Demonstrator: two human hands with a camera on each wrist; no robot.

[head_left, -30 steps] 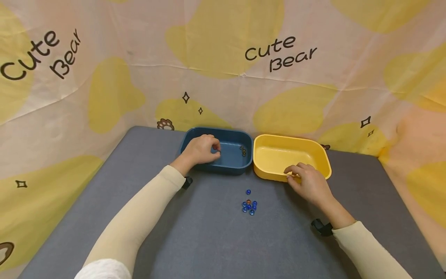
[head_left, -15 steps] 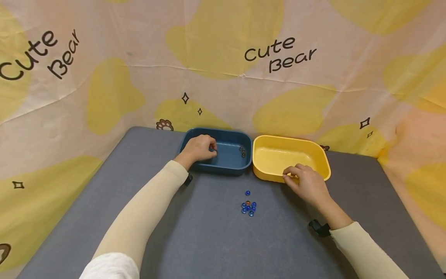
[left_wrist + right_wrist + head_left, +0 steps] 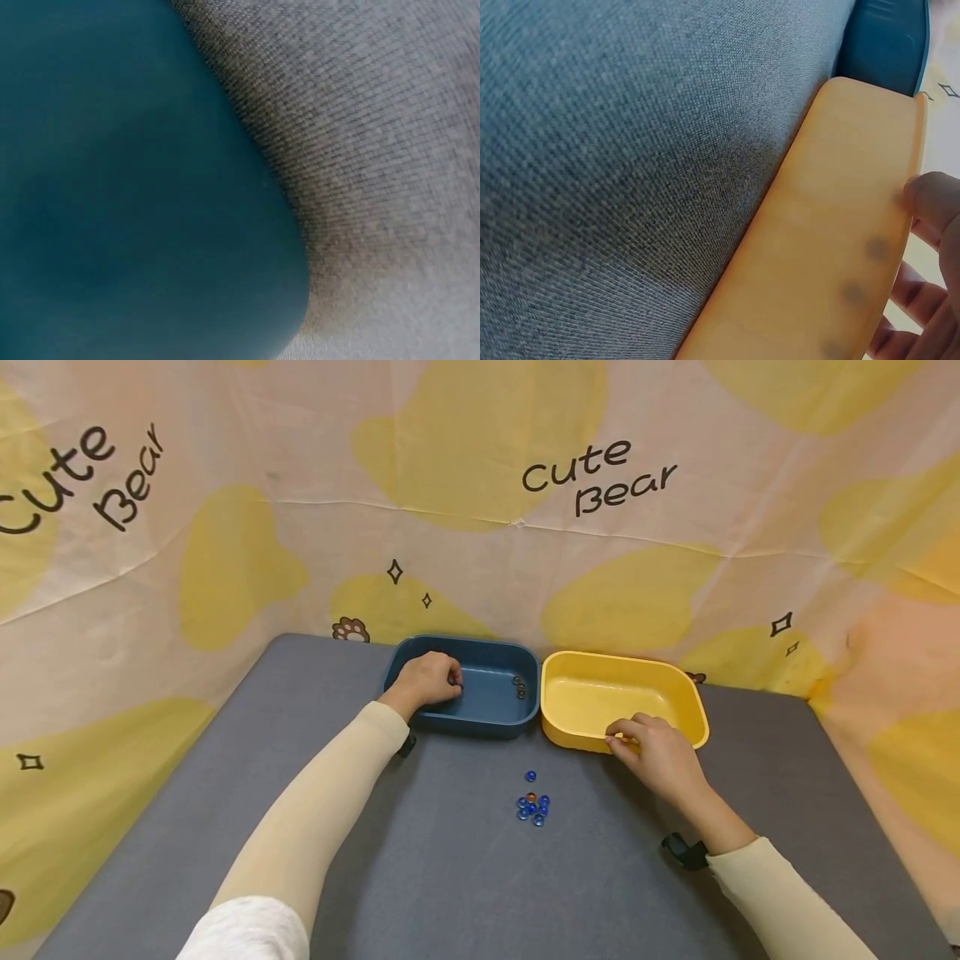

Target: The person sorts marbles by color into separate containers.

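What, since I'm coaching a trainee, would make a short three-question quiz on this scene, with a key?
1. Fill in: in the head view, the yellow bin stands to the ___ of the blue bin.
2. True or false: the orange marble lies on the table beside blue marbles.
3. Which bin is the left hand over? A: yellow. B: blue.

Key: 1. right; 2. true; 3. B.

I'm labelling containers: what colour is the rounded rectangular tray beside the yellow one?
The tray is dark blue, clearest in the head view.
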